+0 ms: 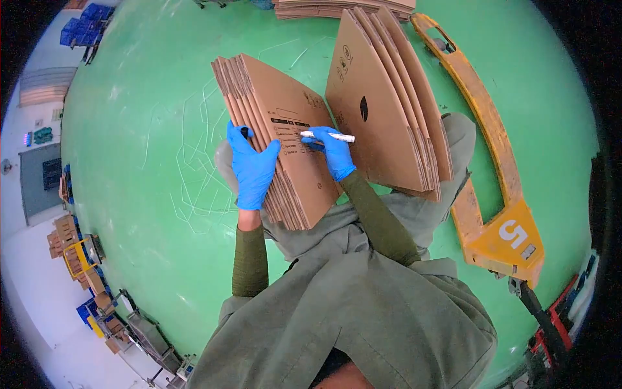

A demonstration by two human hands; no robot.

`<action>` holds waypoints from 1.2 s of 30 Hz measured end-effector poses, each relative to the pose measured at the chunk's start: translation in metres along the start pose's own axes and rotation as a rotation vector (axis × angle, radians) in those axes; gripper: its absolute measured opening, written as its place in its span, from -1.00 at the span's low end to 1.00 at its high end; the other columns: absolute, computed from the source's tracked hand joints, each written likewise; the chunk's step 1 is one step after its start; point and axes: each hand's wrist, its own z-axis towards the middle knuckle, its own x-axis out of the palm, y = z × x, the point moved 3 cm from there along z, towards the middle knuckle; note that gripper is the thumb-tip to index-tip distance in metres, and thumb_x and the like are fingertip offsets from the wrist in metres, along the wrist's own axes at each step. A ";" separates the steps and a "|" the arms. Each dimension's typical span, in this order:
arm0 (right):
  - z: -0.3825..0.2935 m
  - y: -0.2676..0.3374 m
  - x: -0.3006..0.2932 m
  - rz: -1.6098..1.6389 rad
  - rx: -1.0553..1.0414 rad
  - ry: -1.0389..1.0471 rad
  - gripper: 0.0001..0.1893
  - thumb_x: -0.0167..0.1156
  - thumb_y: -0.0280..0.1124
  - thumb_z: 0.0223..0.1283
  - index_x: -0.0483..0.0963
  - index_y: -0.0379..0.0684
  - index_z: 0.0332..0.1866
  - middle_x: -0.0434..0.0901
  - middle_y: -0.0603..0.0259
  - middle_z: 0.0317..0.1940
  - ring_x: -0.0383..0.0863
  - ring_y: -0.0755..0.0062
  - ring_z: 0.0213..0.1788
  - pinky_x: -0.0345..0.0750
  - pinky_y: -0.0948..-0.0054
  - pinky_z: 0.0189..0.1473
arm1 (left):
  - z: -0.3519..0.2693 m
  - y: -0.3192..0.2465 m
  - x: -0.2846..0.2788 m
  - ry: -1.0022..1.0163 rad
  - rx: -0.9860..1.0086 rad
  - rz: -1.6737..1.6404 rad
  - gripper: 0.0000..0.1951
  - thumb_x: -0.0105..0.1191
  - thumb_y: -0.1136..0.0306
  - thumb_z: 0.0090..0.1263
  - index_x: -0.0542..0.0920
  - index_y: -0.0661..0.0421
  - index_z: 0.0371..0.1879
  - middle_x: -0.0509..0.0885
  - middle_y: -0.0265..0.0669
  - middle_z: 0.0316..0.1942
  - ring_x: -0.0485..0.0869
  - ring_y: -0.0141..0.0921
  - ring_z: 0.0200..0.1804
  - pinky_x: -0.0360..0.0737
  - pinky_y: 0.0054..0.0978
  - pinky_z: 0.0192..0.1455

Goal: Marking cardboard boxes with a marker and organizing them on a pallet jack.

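Observation:
Both hands wear blue gloves. My right hand [330, 150] holds a white marker pen [335, 136], its tip at the printed checklist area of the front carton in the left stack of flattened cardboard cartons [296, 180]. At that stack's left edge, my left hand [255, 167] grips the folded edges, with a black marker cap [245, 132] between its fingers. The left stack stands tilted between my knees. A second stack of flattened cartons [374, 116] leans to the right, fanned apart at the top, with a dark oval hole in its front face.
A yellow pallet jack [505, 219] lies along the right side, near my knee. Thin pale straps [182, 180] are strewn over the green floor at left. More flattened cartons [340, 9] are piled at the top. Boxes and carts line the far left wall.

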 end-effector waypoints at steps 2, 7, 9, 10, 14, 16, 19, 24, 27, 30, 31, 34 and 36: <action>0.001 -0.002 -0.005 -0.022 0.022 -0.017 -0.78 0.12 -0.37 0.30 0.57 -0.30 -0.13 0.71 0.10 -0.18 0.71 0.35 -0.16 0.61 0.37 0.00 | -0.002 0.000 0.001 0.000 -0.024 -0.041 -0.17 0.31 0.34 0.07 0.17 0.20 0.34 0.42 -0.12 0.02 0.46 -0.22 0.08 0.43 -0.28 0.18; -0.015 0.015 0.004 -0.072 0.071 0.069 -0.75 0.11 -0.35 0.34 0.55 -0.30 -0.05 0.68 0.08 -0.12 0.69 0.34 -0.07 0.60 0.35 0.08 | -0.003 0.018 0.000 -0.005 -0.017 -0.083 -0.17 0.30 0.33 0.06 0.16 0.17 0.34 0.43 -0.13 -0.04 0.49 -0.20 0.03 0.46 -0.25 0.14; -0.042 0.047 0.020 -0.173 -0.079 -0.051 -0.78 0.13 -0.38 0.33 0.57 -0.30 -0.08 0.69 0.16 -0.10 0.72 0.38 -0.18 0.60 0.41 -0.02 | -0.005 0.012 -0.002 -0.020 0.007 -0.046 -0.14 0.34 0.29 0.07 0.14 0.17 0.35 0.42 -0.10 -0.01 0.47 -0.18 0.05 0.44 -0.24 0.17; -0.056 0.062 0.029 -0.331 -0.218 0.000 -0.70 0.24 -0.28 0.26 0.55 -0.25 -0.02 0.66 0.14 -0.12 0.70 0.31 -0.20 0.60 0.36 -0.07 | -0.005 0.006 -0.003 -0.021 0.006 -0.047 -0.14 0.34 0.29 0.07 0.14 0.17 0.35 0.42 -0.10 -0.01 0.47 -0.18 0.05 0.44 -0.24 0.17; -0.107 0.117 0.068 -1.296 -0.805 0.130 -0.52 0.41 -0.16 -0.01 0.52 -0.12 0.03 0.53 0.13 -0.27 0.52 0.09 -0.11 0.52 0.20 -0.15 | -0.007 0.003 -0.003 0.000 -0.001 -0.041 -0.12 0.38 0.24 0.08 0.14 0.17 0.36 0.40 -0.08 0.04 0.45 -0.18 0.09 0.42 -0.25 0.18; -0.111 0.133 0.058 -1.413 -0.781 0.033 -0.53 0.41 -0.18 -0.02 0.52 -0.10 0.02 0.53 0.15 -0.27 0.51 0.11 -0.10 0.50 0.20 -0.14 | -0.004 0.009 -0.003 0.008 -0.012 -0.040 -0.11 0.40 0.23 0.08 0.14 0.17 0.36 0.39 -0.08 0.05 0.45 -0.18 0.09 0.42 -0.26 0.18; -0.118 0.172 0.061 -1.311 -0.882 -0.201 -0.67 0.37 -0.38 0.03 0.56 -0.13 -0.05 0.59 0.16 -0.33 0.57 0.17 -0.16 0.50 0.25 -0.17 | 0.000 0.015 -0.005 -0.024 0.019 -0.022 -0.15 0.35 0.25 0.15 0.12 0.21 0.36 0.40 -0.10 0.04 0.45 -0.19 0.08 0.42 -0.26 0.18; -0.095 0.148 0.072 -0.767 -0.707 0.029 -0.70 0.28 -0.49 0.21 0.58 -0.18 0.06 0.62 0.08 -0.36 0.62 0.20 -0.37 0.57 0.34 -0.29 | 0.013 -0.001 0.009 0.029 -0.016 -0.148 -0.29 0.20 0.35 0.30 0.13 0.24 0.36 0.41 -0.12 0.01 0.43 -0.22 0.08 0.40 -0.27 0.20; -0.076 0.112 0.053 -0.961 -0.522 0.063 -0.70 0.04 -0.33 0.42 0.51 -0.16 0.15 0.66 0.08 -0.33 0.68 0.17 -0.42 0.61 0.31 -0.40 | 0.010 -0.004 0.016 0.009 -0.004 -0.240 -0.40 0.11 0.38 0.37 0.22 0.31 0.33 0.42 -0.13 0.10 0.38 -0.23 0.18 0.28 -0.31 0.32; -0.067 0.083 0.052 -1.572 -0.538 -0.115 -0.64 -0.07 -0.22 0.46 0.44 -0.19 0.17 0.68 0.06 -0.33 0.67 0.07 -0.44 0.59 0.21 -0.47 | 0.006 0.009 0.008 0.020 -0.153 -0.380 -0.39 0.02 0.39 0.41 0.16 0.33 0.39 0.31 -0.03 0.34 0.26 -0.20 0.39 0.15 -0.26 0.47; -0.072 0.095 0.068 -1.402 -0.572 0.061 -0.40 -0.02 0.01 0.41 0.27 -0.25 0.33 0.67 -0.04 -0.28 0.69 0.02 -0.38 0.60 0.15 -0.44 | 0.006 0.012 0.002 -0.018 -0.125 -0.541 -0.43 -0.02 0.38 0.44 0.18 0.32 0.38 0.30 0.00 0.36 0.27 -0.19 0.39 0.15 -0.25 0.47; -0.071 0.102 0.075 -1.397 -0.243 0.005 0.04 0.17 0.32 0.07 0.07 -0.32 0.44 0.61 -0.23 -0.11 0.70 -0.07 -0.23 0.63 0.07 -0.23 | 0.009 0.002 0.008 0.082 -0.276 -0.869 -0.54 -0.11 0.23 0.50 0.32 0.20 0.30 0.41 -0.12 0.31 0.38 -0.26 0.33 0.32 -0.23 0.35; -0.064 0.110 0.083 -1.424 -0.206 -0.017 0.22 0.32 0.28 -0.09 -0.12 -0.36 0.50 0.59 -0.30 -0.11 0.68 -0.16 -0.16 0.62 0.06 -0.07 | 0.021 0.040 0.034 0.255 -0.295 -1.099 -0.58 -0.12 0.20 0.51 0.37 0.18 0.23 0.49 -0.17 0.21 0.44 -0.30 0.26 0.37 -0.25 0.30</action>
